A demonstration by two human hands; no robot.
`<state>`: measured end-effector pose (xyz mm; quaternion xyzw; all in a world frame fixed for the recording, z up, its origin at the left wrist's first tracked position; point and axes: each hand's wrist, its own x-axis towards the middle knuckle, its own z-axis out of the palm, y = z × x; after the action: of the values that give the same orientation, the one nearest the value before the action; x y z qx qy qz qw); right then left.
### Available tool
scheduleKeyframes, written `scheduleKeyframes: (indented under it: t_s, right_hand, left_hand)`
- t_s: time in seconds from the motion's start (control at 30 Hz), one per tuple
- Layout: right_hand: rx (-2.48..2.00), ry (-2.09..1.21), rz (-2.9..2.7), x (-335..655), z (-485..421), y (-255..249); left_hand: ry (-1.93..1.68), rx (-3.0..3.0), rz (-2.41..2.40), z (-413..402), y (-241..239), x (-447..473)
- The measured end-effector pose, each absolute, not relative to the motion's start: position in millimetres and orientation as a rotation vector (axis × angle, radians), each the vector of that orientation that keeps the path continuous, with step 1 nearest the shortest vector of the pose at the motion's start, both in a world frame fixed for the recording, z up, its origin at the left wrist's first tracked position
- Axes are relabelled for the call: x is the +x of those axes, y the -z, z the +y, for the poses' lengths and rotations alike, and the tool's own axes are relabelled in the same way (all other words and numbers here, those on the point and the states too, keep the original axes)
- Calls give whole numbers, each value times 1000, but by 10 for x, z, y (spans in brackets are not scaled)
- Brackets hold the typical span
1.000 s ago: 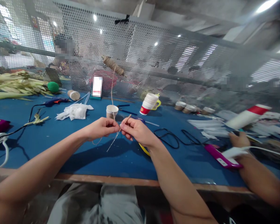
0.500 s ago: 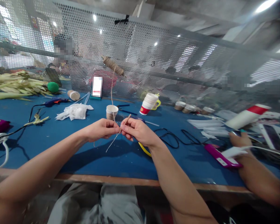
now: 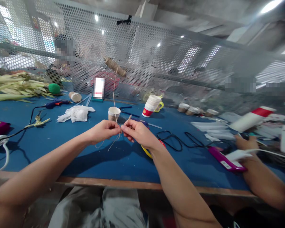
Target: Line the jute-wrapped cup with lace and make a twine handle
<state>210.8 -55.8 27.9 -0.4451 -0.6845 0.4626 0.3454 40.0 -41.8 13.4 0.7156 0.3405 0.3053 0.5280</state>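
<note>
Over the table's front half, my left hand [image 3: 106, 130] and my right hand [image 3: 136, 130] meet, both closed in a pinch. A strand of brown twine [image 3: 114, 95] runs down from a twine spool [image 3: 115, 67] on the mesh to my left fingertips. Between my right thumb and fingers is a thin wrapped stem [image 3: 129, 118], its tan tip pointing up; its middle is hidden by the fingers. A thin loose tail [image 3: 113, 144] hangs below the hands. Just behind them stands a paper cup wrapped in brown twine [image 3: 114, 112].
A yellow handle [image 3: 146, 153] lies beneath my right wrist. Stacked paper cups [image 3: 152, 104], white tissue [image 3: 76, 113] and a glue gun [image 3: 58, 103] lie farther back. A black cable [image 3: 173, 141] curves rightward. At right, another person's hand [image 3: 247, 142] is near white strips [image 3: 211, 125].
My hands have drawn slightly closer together, and the stem's lower end shows less. A loose thread loop now shows under my left hand. The other person's phone has shifted right.
</note>
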Motion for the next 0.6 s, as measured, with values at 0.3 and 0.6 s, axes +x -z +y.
scheduleKeyframes:
  t_s: [0.3, 0.6]
  right_hand:
    - [-1088, -1295, -1746, 2123, -559, -294]
    - [-1028, -1357, -1767, 2152, -576, -321]
  left_hand:
    - [-655, 1555, 670, -407, -142, 377]
    - [-597, 1449, 573, -395, -124, 371]
